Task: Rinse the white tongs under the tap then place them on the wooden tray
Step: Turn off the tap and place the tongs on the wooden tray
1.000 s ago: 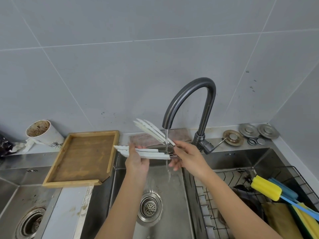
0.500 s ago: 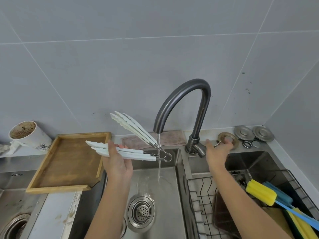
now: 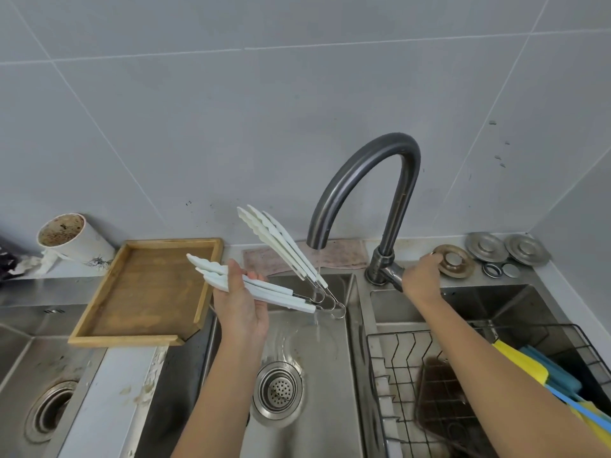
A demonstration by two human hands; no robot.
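Note:
My left hand (image 3: 239, 302) grips the lower arms of the white tongs (image 3: 281, 259) above the middle sink, just right of the wooden tray (image 3: 145, 289). The tongs stand spread open, upper arms pointing up and left, wire hinge loops near a thin trickle from the tap (image 3: 367, 193). More than one pair seems bundled together. My right hand (image 3: 421, 276) is curled around the tap's lever at its base. The tray lies on the counter ledge, its near corner jutting over the sink's edge.
A dirty white cup (image 3: 74, 239) stands left of the tray. A pink cloth (image 3: 307, 259) lies behind the sink. Metal strainer lids (image 3: 486, 247) sit at the back right. A wire rack (image 3: 463, 375) with a yellow and blue brush (image 3: 535, 368) fills the right basin.
My right hand let go of the tongs, moved right and now grips the tap lever. The water has thinned to a trickle. My left hand keeps hold of the tongs.

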